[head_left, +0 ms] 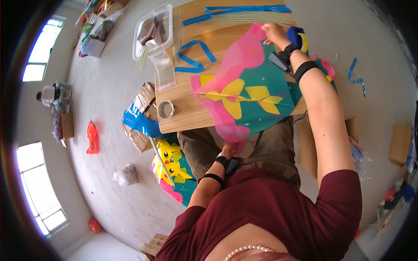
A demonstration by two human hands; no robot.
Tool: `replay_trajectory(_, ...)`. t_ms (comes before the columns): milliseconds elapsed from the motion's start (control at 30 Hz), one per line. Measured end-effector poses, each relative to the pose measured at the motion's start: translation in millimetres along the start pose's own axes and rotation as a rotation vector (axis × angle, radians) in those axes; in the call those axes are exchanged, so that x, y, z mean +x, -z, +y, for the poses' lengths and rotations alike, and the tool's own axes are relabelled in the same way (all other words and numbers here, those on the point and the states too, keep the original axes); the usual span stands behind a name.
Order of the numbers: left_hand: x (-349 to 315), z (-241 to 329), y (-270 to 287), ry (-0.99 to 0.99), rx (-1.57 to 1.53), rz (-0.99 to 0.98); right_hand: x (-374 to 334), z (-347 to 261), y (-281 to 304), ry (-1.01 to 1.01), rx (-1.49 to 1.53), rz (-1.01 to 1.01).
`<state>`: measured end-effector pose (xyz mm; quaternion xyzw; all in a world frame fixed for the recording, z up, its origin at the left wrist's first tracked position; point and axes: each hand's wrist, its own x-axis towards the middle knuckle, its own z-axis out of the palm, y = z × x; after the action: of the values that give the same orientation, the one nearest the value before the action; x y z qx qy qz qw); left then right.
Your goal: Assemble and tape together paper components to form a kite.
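Observation:
A thin printed sheet in pink and green, with yellow shapes on it, is stretched across the table and over my lap. My right hand pinches its far pink edge, near the table's back right. Down at my lap, my left hand is closed on the near pink corner, its fingers partly covered by the sheet. Close to my right wrist lies a blue and yellow object, partly hidden by the arm.
The wooden table carries a tape roll, blue strips, thin rods and a clear plastic bin. Left of my legs hang more printed sheets beside brown wrapping. A cardboard box stands at right.

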<state>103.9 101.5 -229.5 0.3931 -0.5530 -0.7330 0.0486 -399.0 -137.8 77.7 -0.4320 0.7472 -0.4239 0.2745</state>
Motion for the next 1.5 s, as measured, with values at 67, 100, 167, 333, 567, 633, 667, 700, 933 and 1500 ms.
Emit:
replay_trajectory(67,0,-10,-8,0.026,0.038,-0.021,24,0,5,-0.011,-0.040,0.051)
replay_trajectory(100,-3,-12,-10,0.057,0.096,-0.049,34,-1,2,0.019,-0.085,0.083)
replay_trajectory(167,-6,-17,-10,0.100,0.141,-0.066,52,-2,-10,0.051,-0.052,0.080)
replay_trajectory(333,2,-36,-16,-0.085,1.166,-0.307,104,9,-38,0.126,-0.064,0.012)
replay_trajectory(567,29,-103,-32,-0.124,1.190,-0.304,167,44,-56,0.338,-0.134,0.049)
replay_trajectory(633,7,-132,-29,0.010,1.060,-0.266,148,22,-106,0.366,-0.165,0.000)
replay_trajectory(667,-7,-143,-25,0.074,0.997,-0.244,139,12,-127,0.394,-0.218,-0.015)
replay_trajectory(700,-6,-146,-22,0.105,0.944,-0.227,139,7,-132,0.405,-0.210,-0.014)
replay_trajectory(933,-3,89,-54,0.428,0.702,-0.328,104,11,-99,0.550,-0.256,0.084)
replay_trajectory(1500,13,334,-21,-0.365,0.282,0.575,-257,41,-87,0.486,-0.197,0.187)
